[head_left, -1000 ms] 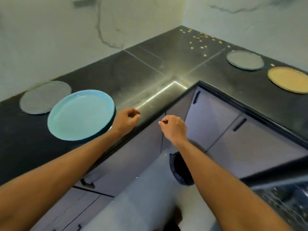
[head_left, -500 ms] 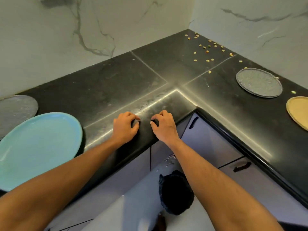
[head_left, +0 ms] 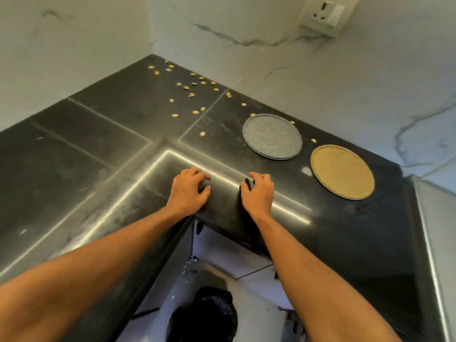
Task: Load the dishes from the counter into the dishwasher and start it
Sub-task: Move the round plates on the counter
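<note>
1. Shift of view to the right against a second ago: blue plate on the left run gone from frame, wall socket [head_left: 328, 13] now in at top right.
2. Left hand [head_left: 188, 191] and right hand [head_left: 257, 192] up from in front of the cabinet doors [head_left: 229, 253] and onto the inner corner of the black counter [head_left: 98, 156]; set a little further apart than half a second ago.
3. Both hands with fingers loosely bent, tips touching the stone, holding nothing.
4. Task's things in view: grey plate [head_left: 272, 136] and tan plate [head_left: 342, 172], flat on the right run, just beside each other, apart from both hands; right hand the nearer. Neither lifted yet.
5. Reading for the task: turn toward these two plates, probably the next pick. Nothing loaded as far as shown; dishwasher not identifiable in frame.
6. Also noted: scattered seeds [head_left: 195, 95] toward the back corner; black bin bag [head_left: 204, 314] on the floor below.
7. Writing: none legible. No brand or label on socket, plates or doors.
</note>
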A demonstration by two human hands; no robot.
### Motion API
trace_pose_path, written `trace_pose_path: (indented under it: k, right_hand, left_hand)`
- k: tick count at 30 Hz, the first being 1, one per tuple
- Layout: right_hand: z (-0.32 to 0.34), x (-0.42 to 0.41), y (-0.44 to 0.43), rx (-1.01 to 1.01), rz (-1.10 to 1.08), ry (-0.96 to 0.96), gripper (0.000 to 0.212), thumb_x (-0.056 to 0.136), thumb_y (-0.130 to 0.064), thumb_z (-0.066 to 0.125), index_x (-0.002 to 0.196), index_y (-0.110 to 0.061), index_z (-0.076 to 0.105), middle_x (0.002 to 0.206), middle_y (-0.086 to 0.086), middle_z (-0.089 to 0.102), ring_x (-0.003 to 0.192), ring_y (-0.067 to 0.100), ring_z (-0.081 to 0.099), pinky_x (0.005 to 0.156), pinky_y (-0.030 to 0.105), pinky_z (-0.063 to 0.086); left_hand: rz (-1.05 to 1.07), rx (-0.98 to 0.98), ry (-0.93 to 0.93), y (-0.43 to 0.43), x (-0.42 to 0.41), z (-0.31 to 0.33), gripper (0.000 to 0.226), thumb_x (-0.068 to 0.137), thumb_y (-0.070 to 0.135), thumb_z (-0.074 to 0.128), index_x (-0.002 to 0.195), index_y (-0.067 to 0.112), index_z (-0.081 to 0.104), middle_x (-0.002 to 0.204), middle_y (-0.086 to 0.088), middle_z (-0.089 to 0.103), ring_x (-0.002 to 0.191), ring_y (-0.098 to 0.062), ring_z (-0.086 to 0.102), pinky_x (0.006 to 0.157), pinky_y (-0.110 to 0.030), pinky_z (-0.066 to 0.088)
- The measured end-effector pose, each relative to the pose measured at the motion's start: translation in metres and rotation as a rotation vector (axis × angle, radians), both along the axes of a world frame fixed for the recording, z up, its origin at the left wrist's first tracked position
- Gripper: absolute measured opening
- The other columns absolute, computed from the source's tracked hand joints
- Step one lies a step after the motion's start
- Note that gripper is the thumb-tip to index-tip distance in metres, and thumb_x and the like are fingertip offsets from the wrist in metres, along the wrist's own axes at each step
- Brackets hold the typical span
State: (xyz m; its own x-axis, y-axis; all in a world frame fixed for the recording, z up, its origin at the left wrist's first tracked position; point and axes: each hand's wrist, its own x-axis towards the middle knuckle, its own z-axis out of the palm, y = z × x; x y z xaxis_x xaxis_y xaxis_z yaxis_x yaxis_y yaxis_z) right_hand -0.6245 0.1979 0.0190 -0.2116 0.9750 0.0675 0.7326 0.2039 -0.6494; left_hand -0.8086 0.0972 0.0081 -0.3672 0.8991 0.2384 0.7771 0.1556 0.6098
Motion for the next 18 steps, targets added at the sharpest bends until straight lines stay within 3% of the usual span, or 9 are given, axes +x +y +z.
trace_pose_path:
  k: [4, 6, 8, 18]
  right_hand:
    - [0.004, 0.013, 0.049, -0.098, -0.265, 0.061, 0.056, 0.096, -0.035, 0.062, 0.145, -0.009, 0.049, 0.136, 0.012, 0.047, 0.127, 0.029, 0.045, 0.107, 0.037, 0.036]
    - [0.005, 0.019, 0.075, -0.108, -0.369, 0.079, 0.062, 0.097, -0.039, 0.060, 0.148, -0.008, 0.043, 0.141, 0.011, 0.043, 0.132, 0.029, 0.040, 0.108, 0.038, 0.035]
    - [0.006, 0.023, 0.100, -0.137, -0.432, 0.073, 0.067, 0.098, -0.043, 0.059, 0.151, -0.007, 0.039, 0.145, 0.011, 0.039, 0.135, 0.029, 0.037, 0.110, 0.040, 0.034]
    - [0.007, 0.020, 0.192, -0.229, -0.591, -0.014, 0.070, 0.094, -0.048, 0.061, 0.151, -0.012, 0.040, 0.150, 0.014, 0.034, 0.138, 0.034, 0.034, 0.112, 0.048, 0.037]
  left_hand:
    - [-0.063, -0.010, 0.042, 0.058, 0.009, -0.006, 0.035, 0.077, 0.038, 0.068, 0.110, 0.023, 0.068, 0.107, 0.003, 0.061, 0.104, -0.022, 0.056, 0.099, -0.042, 0.041]
    - [-0.077, -0.050, 0.028, 0.089, 0.016, -0.007, 0.047, 0.077, 0.042, 0.069, 0.119, 0.021, 0.063, 0.115, 0.002, 0.058, 0.113, -0.022, 0.052, 0.113, -0.053, 0.028]
    - [-0.083, -0.088, 0.029, 0.113, 0.022, -0.003, 0.059, 0.079, 0.047, 0.067, 0.130, 0.020, 0.055, 0.125, 0.001, 0.053, 0.123, -0.021, 0.046, 0.120, -0.054, 0.015]
    - [-0.014, -0.245, 0.170, 0.190, 0.018, -0.007, 0.105, 0.078, 0.086, 0.035, 0.155, 0.017, 0.020, 0.163, -0.001, 0.017, 0.152, -0.020, 0.005, 0.120, -0.054, -0.001]
